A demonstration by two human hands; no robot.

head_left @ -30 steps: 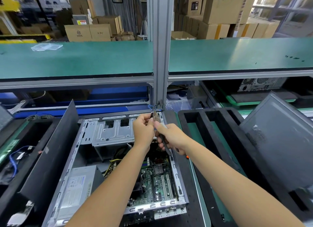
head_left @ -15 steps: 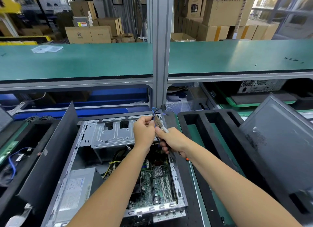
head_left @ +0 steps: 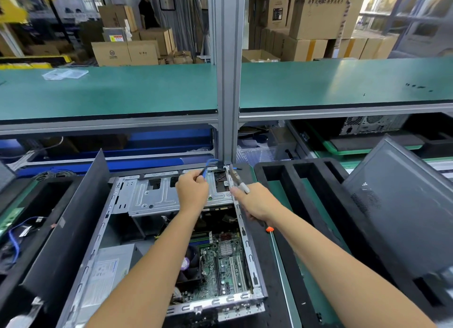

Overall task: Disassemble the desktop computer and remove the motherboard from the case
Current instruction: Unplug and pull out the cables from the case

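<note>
Green bench [head_left: 107, 92]; left hand [head_left: 192, 191] pinches blue cable [head_left: 208, 164], right hand [head_left: 256, 202] grips pliers [head_left: 236, 178].

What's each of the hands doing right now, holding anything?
Left hand: closed, pinching the blue cable at the case's far end.
Right hand: closed on a pair of pliers.

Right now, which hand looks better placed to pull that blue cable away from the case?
Left. The left hand already pinches the blue cable at the far edge of the case. The right hand is busy with the pliers.
</note>
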